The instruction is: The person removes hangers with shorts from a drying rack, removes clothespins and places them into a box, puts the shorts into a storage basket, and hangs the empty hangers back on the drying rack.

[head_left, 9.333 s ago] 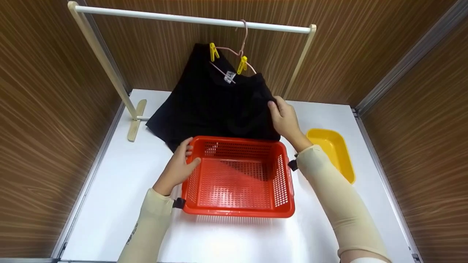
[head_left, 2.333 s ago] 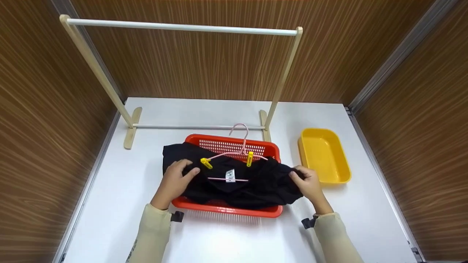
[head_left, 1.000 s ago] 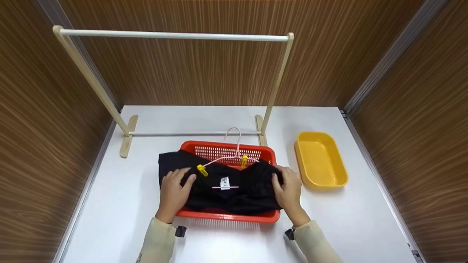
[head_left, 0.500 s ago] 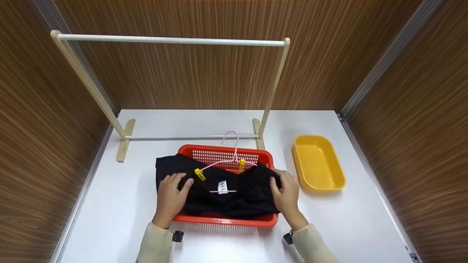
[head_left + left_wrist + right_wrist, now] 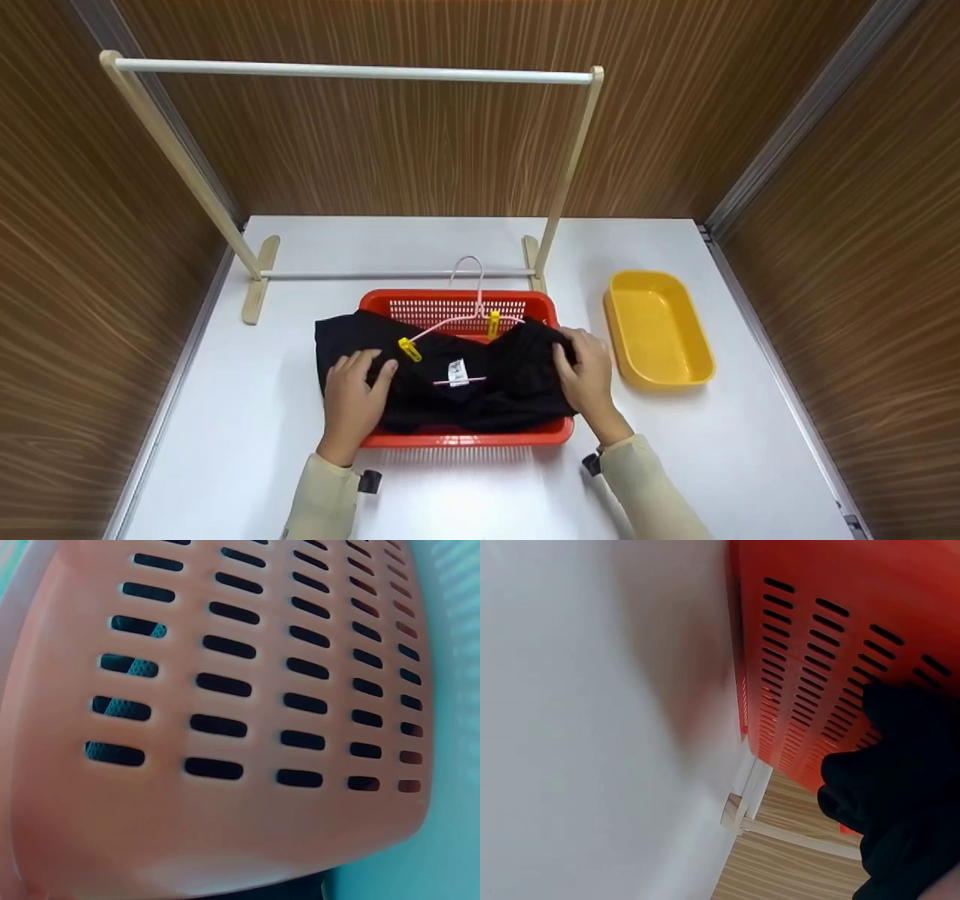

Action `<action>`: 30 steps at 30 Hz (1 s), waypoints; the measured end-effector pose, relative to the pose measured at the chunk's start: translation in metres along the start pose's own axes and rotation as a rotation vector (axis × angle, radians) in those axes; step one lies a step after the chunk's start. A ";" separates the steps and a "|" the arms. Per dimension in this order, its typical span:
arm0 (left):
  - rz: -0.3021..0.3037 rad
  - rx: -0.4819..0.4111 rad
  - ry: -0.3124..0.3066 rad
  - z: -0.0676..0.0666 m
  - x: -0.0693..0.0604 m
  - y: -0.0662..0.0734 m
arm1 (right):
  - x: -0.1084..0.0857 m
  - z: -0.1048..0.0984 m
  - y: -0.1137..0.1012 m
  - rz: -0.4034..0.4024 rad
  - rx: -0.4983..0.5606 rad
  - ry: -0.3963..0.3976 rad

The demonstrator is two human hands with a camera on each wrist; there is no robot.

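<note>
A black T-shirt [image 5: 442,409] with a white neck label [image 5: 457,373] lies bunched in the red basket [image 5: 469,439], spilling over its left side. Its pink hanger [image 5: 478,289] is still in the neckline, the hook standing up beyond the basket's far rim. Yellow clothespins [image 5: 409,349] sit on both hanger arms. At the basket's left, my left hand [image 5: 352,401] holds the cloth between thumb and fingers. My right hand [image 5: 589,375] grips a bunched fold at the right side. The right wrist view shows dark cloth [image 5: 900,772] against the basket wall.
A white-barred wooden clothes rack [image 5: 352,70] stands behind the basket, nothing hanging on it. To the right lies a yellow tray [image 5: 660,337]. Wood-grain panels [image 5: 420,165] enclose the white table [image 5: 225,427] at the back and sides.
The T-shirt on its hanger has come off the rack's bar into the basket. My left hand has gone from the basket rim to the cloth; the right has drawn inward with its fold.
</note>
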State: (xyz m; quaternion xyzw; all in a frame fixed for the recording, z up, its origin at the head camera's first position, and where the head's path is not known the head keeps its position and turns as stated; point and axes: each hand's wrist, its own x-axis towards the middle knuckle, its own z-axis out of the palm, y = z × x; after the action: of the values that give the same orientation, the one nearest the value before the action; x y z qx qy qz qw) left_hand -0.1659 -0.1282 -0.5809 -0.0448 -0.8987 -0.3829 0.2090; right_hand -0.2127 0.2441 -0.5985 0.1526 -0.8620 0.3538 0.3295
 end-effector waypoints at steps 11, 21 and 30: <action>0.008 0.007 -0.007 -0.002 0.000 0.003 | -0.001 -0.002 0.003 -0.006 0.011 0.006; 0.008 0.002 0.003 -0.002 -0.001 0.002 | 0.032 -0.027 -0.040 -0.058 0.149 -0.237; 0.019 -0.010 0.032 0.003 -0.007 -0.001 | 0.061 -0.006 -0.072 -0.121 0.058 -0.511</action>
State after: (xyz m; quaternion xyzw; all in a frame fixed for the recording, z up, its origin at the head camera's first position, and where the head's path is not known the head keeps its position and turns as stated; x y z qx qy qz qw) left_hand -0.1607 -0.1265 -0.5861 -0.0482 -0.8930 -0.3858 0.2268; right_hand -0.2186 0.1959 -0.5172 0.2975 -0.8960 0.3082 0.1170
